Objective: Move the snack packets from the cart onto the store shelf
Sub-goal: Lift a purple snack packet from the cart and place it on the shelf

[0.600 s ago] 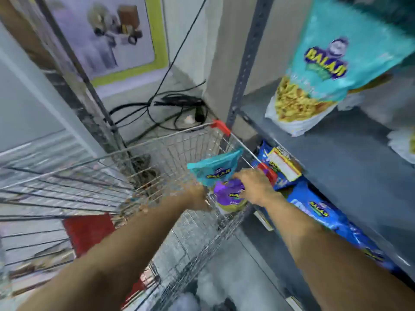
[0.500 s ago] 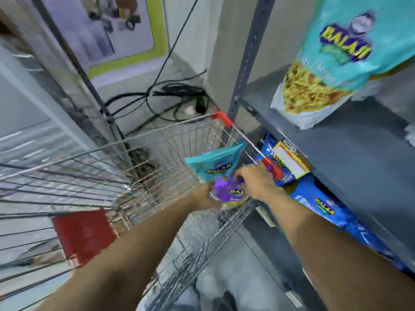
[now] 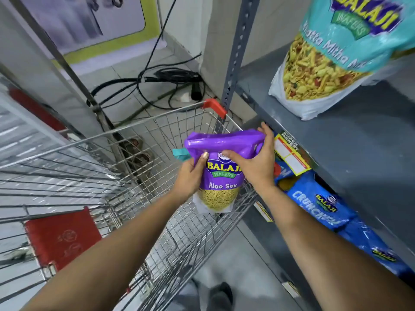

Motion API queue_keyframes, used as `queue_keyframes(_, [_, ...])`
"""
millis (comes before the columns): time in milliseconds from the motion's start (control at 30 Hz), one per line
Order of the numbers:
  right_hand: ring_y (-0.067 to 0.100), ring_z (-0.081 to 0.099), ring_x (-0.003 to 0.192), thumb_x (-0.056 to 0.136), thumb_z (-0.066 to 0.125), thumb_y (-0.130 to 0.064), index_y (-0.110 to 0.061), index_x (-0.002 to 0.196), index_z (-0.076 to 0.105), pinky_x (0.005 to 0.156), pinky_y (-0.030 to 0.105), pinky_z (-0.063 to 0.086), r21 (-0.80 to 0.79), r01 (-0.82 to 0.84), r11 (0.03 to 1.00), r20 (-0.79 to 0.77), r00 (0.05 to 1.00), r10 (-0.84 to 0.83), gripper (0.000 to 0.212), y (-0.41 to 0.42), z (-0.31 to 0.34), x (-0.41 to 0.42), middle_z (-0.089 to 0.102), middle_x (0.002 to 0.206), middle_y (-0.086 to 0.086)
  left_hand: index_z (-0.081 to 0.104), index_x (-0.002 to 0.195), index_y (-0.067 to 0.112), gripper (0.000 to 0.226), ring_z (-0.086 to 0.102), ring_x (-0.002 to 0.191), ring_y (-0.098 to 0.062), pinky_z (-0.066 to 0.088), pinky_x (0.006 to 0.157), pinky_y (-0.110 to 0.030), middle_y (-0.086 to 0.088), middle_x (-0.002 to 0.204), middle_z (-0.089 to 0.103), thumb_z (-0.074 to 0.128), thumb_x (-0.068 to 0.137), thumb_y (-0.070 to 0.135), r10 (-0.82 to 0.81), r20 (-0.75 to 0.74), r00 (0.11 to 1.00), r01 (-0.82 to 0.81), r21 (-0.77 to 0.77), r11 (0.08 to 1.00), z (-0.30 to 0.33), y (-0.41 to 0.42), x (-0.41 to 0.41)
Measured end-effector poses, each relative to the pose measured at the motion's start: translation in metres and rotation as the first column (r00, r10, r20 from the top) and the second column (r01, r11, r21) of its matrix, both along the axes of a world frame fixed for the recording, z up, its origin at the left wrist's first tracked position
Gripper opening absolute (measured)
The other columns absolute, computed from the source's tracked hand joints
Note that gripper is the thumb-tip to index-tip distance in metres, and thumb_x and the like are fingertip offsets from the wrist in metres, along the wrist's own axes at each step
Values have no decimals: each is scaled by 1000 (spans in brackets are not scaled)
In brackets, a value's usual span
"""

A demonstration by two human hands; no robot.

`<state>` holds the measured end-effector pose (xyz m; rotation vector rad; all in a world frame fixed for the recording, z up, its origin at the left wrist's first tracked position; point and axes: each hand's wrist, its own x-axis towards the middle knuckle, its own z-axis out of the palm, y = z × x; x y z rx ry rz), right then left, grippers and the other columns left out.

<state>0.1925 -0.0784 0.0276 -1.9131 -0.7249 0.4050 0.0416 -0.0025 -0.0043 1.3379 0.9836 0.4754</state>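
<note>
Purple packet (image 3: 222,173) held upright over the cart's (image 3: 125,153) right rim, long axis vertical. Left hand (image 3: 190,178) grips its left edge (teal packet (image 3: 179,153) tucked behind); right hand (image 3: 256,162) clasps top corner. Shelf (image 3: 350,140) lies right, nearer the right hand.
</note>
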Motion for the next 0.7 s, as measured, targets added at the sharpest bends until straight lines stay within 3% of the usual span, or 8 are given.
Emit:
queue_keyframes(67, [-6, 66, 92, 60, 89, -43, -15, 126, 58, 89, 26, 53, 64, 44, 997, -262, 965, -26, 78, 3, 17, -12, 69, 111, -8, 65, 97, 5, 33, 71, 72, -6, 57, 67, -20, 1, 81, 74, 44, 100, 30, -39, 54, 998, 40, -18, 999, 35, 11, -7])
queue_keyframes(133, [9, 74, 86, 60, 80, -55, -18, 104, 70, 84, 42, 61, 87, 58, 995, -422, 907, -17, 58, 4, 33, -20, 76, 96, -3, 67, 94, 11, 33, 73, 73, -10, 57, 68, -23, 2, 79, 76, 46, 98, 35, -74, 79, 994, 76, -27, 997, 65, 19, -12])
queue_keyframes(200, [17, 74, 87, 59, 74, -64, -23, 88, 73, 85, 49, 60, 102, 82, 991, -436, 899, -30, 50, 4, 57, -23, 78, 90, -3, 68, 94, 12, 34, 73, 71, -11, 57, 66, -22, 3, 77, 77, 46, 98, 37, -121, 97, 988, 125, -34, 992, 96, 28, -15])
queue_keyframes(300, [14, 74, 84, 71, 74, -59, -29, 78, 75, 86, 49, 60, 160, 152, 975, -394, 916, -78, 31, 1, 97, -21, 78, 83, -9, 70, 92, 13, 32, 72, 76, -15, 59, 76, -30, -1, 85, 78, 50, 96, 37, -210, 113, 971, 212, -13, 977, 141, 37, -8])
queue_keyframes(367, [13, 74, 86, 72, 73, -60, -40, 74, 75, 86, 49, 60, 185, 190, 964, -362, 925, -113, 21, -5, 121, -17, 78, 81, -11, 70, 89, 13, 31, 72, 70, -11, 58, 71, -26, 2, 80, 78, 50, 96, 35, -243, 126, 962, 247, -13, 969, 168, 38, 0])
queue_keyframes(500, [15, 76, 86, 62, 71, -71, -38, 75, 76, 85, 50, 60, 185, 255, 949, -368, 913, -174, 36, -26, 161, -7, 80, 84, -7, 68, 89, 13, 31, 70, 62, -7, 55, 59, -22, 3, 74, 77, 49, 96, 37, -342, 110, 933, 339, 44, 940, 210, 25, 19])
queue_keyframes(600, [16, 75, 84, 62, 73, -70, -38, 73, 76, 83, 51, 61, 211, 321, 923, -367, 901, -230, 35, -56, 180, 4, 79, 81, -6, 67, 84, 14, 31, 68, 57, -3, 50, 49, -14, 5, 68, 76, 47, 98, 32, -401, 162, 902, 398, 56, 916, 225, 2, 40])
queue_keyframes(700, [11, 71, 78, 69, 75, -61, -35, 70, 76, 82, 51, 60, 258, 448, 856, -363, 866, -344, 26, -105, 195, 20, 77, 76, -11, 67, 90, 14, 28, 70, 63, -3, 53, 59, -17, 6, 74, 77, 47, 98, 32, -499, 206, 841, 499, 60, 865, 235, -33, 77])
